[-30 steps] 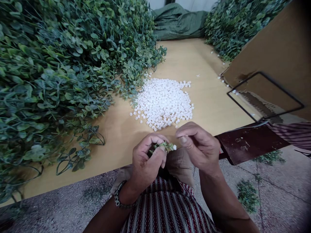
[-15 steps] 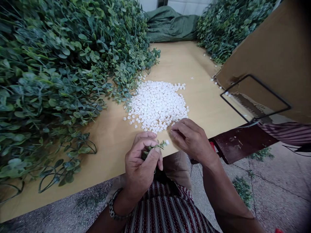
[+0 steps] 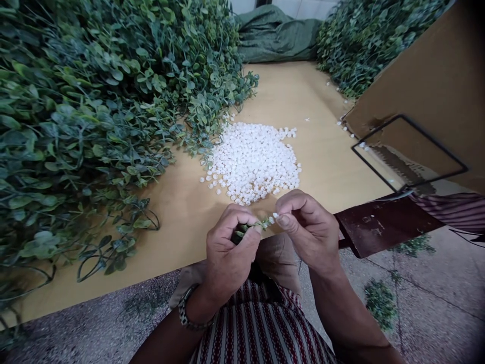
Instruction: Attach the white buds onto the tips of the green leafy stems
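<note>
My left hand [image 3: 233, 247] is closed around a small green artificial leaf sprig [image 3: 264, 223], whose tip points right and carries a white bead-like piece. Thumb and forefinger of my right hand [image 3: 308, 230] pinch another small white bead-like piece [image 3: 276, 216] right beside that tip; whether the two touch I cannot tell. Just beyond both hands lies a loose pile of the same white pieces [image 3: 257, 159] on the tan tabletop [image 3: 182, 217]. Most of the sprig is hidden inside my left hand.
Dense artificial greenery [image 3: 113, 91] is heaped along the left, with more greenery [image 3: 379, 40] at the back right. Green cloth [image 3: 278, 35] lies at the far end. On the right stand a cardboard box [image 3: 428, 86], a black wire frame [image 3: 409, 151] and a dark red bench [image 3: 386, 222].
My right hand has come from the pile's near edge to the sprig's tip, a white piece now showing in its fingertips. The whole view has shifted slightly.
</note>
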A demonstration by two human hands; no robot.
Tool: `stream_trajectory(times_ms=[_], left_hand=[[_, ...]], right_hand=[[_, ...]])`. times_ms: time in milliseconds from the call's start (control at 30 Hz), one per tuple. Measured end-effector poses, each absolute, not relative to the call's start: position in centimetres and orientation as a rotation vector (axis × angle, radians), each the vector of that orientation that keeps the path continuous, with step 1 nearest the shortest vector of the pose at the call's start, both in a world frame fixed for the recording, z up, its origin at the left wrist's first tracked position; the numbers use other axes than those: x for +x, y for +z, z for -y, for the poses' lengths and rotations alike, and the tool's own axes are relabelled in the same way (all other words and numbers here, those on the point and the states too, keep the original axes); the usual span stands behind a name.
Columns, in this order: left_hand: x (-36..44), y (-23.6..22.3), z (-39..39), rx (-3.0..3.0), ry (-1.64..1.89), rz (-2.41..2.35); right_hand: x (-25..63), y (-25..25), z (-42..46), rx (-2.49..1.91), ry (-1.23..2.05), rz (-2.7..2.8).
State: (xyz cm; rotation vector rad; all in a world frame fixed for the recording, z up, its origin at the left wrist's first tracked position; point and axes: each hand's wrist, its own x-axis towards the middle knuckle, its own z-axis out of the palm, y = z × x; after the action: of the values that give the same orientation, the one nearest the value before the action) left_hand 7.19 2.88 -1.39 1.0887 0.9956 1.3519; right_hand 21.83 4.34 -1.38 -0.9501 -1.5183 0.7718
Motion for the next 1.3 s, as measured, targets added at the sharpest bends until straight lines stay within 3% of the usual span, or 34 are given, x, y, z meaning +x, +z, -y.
stream_trajectory(times_ms=[433,1300], left_hand=[[7.3,-1.0,-2.8,1.136,1.315,-1.094],[7.7,-1.0,-2.9,1.208,1.339,-1.161]], right_hand=[[19.9,-2.0,-3.5,-0.927,0.960,1.324],[19.8,-3.5,-3.4,-0.901,0.431,1.553]])
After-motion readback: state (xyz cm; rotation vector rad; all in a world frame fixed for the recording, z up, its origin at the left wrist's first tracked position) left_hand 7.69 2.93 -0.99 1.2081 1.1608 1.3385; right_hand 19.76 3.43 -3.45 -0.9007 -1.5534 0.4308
